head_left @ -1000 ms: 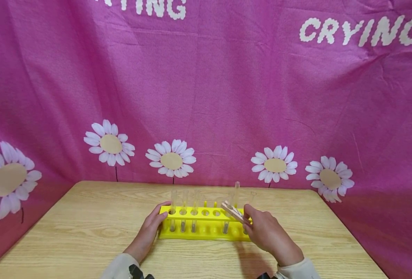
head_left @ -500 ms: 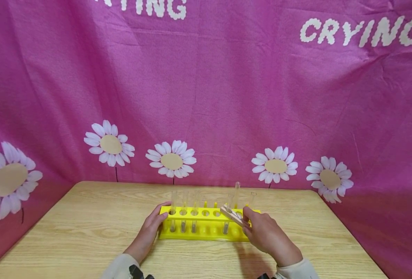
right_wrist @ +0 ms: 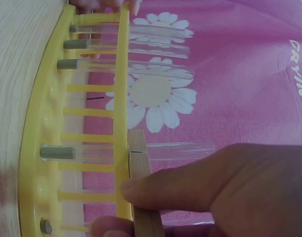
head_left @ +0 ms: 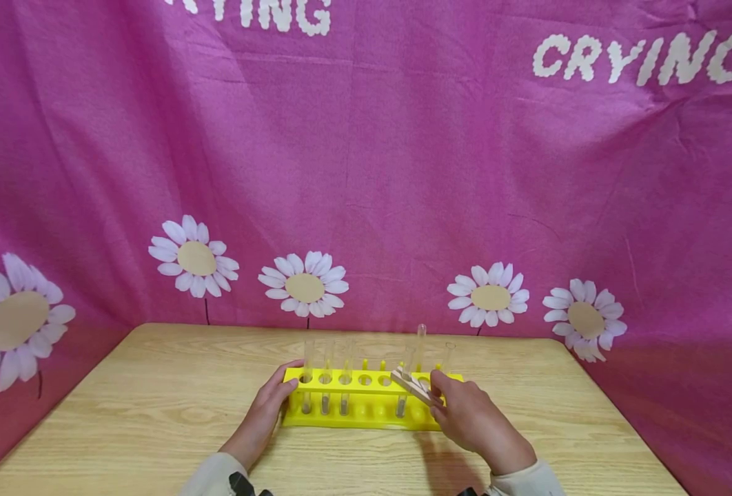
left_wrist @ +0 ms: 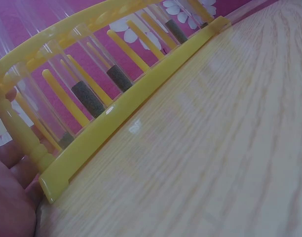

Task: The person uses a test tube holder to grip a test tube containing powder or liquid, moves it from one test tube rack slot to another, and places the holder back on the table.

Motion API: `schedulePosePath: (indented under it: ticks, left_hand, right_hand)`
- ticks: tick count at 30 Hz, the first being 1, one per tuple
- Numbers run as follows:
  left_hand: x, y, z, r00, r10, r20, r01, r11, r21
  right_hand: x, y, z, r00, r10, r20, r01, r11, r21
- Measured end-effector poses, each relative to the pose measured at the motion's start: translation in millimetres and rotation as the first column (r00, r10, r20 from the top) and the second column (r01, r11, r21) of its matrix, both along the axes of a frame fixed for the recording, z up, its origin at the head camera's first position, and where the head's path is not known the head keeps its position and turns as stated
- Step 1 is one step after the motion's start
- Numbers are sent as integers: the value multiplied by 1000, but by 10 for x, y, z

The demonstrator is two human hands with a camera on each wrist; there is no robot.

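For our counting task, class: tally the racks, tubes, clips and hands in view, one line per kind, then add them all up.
Rack: 1
Tubes: 6 (5 in the holes, 1 upside down)
Clip: 1
Hands: 2 (left hand, right hand)
Total: 10

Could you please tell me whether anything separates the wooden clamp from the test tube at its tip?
Nothing visible does: the right hand holds the wooden clamp, its tip at the test tube just above the top of the yellow test-tube rack.
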State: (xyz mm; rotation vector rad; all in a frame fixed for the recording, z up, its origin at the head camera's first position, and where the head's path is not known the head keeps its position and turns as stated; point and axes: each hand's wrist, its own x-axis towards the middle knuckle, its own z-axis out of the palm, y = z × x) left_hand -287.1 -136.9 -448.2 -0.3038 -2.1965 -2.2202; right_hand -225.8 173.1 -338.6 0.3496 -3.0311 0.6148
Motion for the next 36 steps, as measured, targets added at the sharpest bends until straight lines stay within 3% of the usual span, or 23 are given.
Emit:
schedulePosePath:
  ticks: [14, 36]
  left_hand:
    - [-8, -6, -4, 1000, 4, 12, -4, 1000, -5]
    - [-6, 9, 17, 999, 17, 33, -17, 1000, -17]
  right_hand:
    - [27, 5, -10, 1000, -27, 6, 27, 999, -19]
    - [-29, 43, -30, 999, -42, -35, 43, 998, 41]
